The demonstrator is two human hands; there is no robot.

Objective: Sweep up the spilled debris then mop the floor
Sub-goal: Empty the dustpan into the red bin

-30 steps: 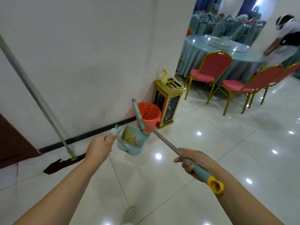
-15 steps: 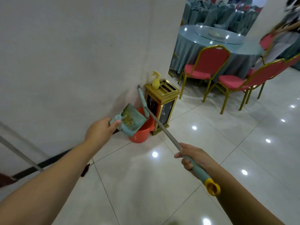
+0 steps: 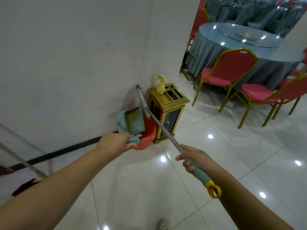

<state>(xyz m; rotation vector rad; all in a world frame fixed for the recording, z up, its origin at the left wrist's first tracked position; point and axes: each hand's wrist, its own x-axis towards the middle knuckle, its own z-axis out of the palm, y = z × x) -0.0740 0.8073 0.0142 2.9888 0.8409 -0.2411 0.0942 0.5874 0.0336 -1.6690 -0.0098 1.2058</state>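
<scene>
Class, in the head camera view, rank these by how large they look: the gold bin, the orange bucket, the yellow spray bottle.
1. gold bin
2. orange bucket, partly hidden by the dustpan, so less sure
3. yellow spray bottle

The room was bright. Lamps up high made small white spots of glare on the shiny floor [image 3: 216, 163] and on the glass table top [image 3: 245, 37]. Soft shadows lay on the wall [image 3: 66, 55]. The mop [image 3: 21, 161] looked blurry. Straight lines bent near the edges.
</scene>
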